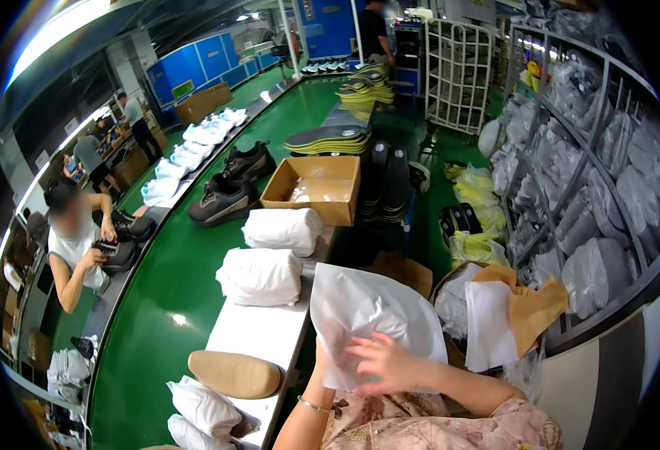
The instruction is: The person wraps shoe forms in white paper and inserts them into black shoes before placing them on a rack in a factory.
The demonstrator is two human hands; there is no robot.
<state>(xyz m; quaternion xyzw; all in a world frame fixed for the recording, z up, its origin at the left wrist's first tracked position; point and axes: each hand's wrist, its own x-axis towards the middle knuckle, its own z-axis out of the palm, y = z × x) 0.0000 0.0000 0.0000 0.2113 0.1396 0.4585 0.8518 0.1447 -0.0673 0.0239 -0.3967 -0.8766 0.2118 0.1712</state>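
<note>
At far left, a co-worker (75, 232) handles a dark shoe (122, 256) across a green work surface (153, 300). Nearer, two small white paper bundles (204, 409) lie at the lower edge, just beside a bare tan sole-shaped piece (234, 374). A pair of dark shoes (228, 187) stands farther up, unwrapped. On the white ledge sit two plump white bundles (259, 276), which look fully wrapped and finished. Beyond them is an open cardboard box (322, 171). At centre, the white paper sheet (371, 296) is raised above the wearer's lap, loose and unfolded, so this piece seems barely begun. The left hand (321, 373) is mostly behind it; its finger state cannot be told. The right hand (384, 365) is in front, fingers spread and gripping nothing. Right of these are loose white and brown papers (521, 304), then a rack of plastic-wrapped bundles (596, 274).
</note>
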